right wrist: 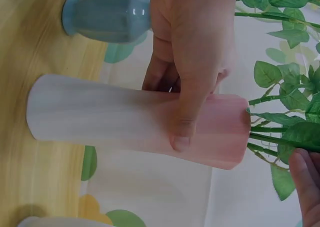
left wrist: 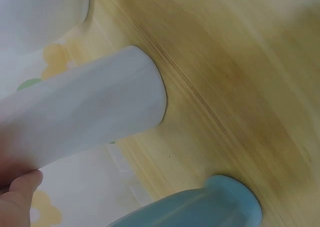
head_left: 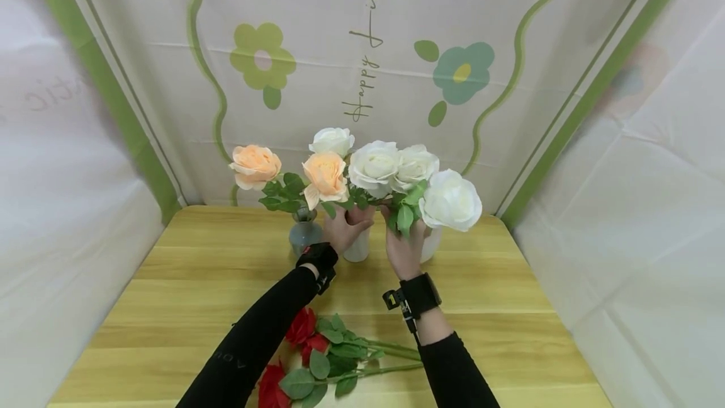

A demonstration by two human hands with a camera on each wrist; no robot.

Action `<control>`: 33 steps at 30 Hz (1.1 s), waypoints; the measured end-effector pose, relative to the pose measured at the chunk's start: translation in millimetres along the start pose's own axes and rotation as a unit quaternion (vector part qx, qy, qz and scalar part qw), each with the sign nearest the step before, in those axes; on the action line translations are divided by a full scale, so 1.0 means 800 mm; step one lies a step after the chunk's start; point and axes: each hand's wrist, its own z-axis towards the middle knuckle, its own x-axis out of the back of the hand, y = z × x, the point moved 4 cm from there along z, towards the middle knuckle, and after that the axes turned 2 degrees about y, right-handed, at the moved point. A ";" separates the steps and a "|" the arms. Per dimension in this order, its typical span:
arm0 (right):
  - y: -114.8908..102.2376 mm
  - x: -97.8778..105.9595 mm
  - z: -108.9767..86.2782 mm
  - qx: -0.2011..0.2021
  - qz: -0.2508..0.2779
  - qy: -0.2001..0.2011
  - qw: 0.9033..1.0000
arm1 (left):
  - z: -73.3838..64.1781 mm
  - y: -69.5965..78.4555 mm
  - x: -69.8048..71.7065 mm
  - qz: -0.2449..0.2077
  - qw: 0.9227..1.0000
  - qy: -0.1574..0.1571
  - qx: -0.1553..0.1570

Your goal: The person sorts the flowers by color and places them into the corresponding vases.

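My left hand [head_left: 342, 232] grips a tall vase, white below and pink toward its rim [right wrist: 225, 129], its thumb across the front in the right wrist view. The vase [left wrist: 100, 107] stands on the table with green stems [right wrist: 267, 137] in its mouth. Just beyond that mouth, my right hand [head_left: 404, 250] holds white rose stems among the leaves, its fingertips [right wrist: 301, 169] against a leaf; the rest of its grasp is hidden. White roses [head_left: 374, 167] bloom above both hands. Left of the gripped vase is a blue-grey vase [head_left: 304, 233], with peach roses [head_left: 256, 167] above it.
Another white vase [head_left: 432, 244] stands behind my right hand, with a large white rose [head_left: 451, 200] over it. Red roses [head_left: 301, 326] with long stems lie on the wooden table [head_left: 215, 269] between my forearms. A printed fabric backdrop [head_left: 317, 68] rises behind the table.
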 end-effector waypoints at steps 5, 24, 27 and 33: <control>0.018 -0.005 0.007 0.007 -0.115 -0.013 0.993 | 0.001 0.001 0.001 0.006 1.000 0.001 -0.013; 0.041 -0.026 0.020 -0.022 -0.172 -0.071 0.982 | 0.001 -0.005 -0.003 0.007 0.999 0.013 -0.037; 0.045 -0.030 0.023 0.005 -0.180 -0.079 0.981 | 0.002 -0.007 -0.005 0.004 0.999 0.019 -0.047; 0.058 -0.033 0.022 0.028 -0.208 -0.092 0.973 | 0.003 -0.005 -0.004 0.009 0.999 0.011 -0.039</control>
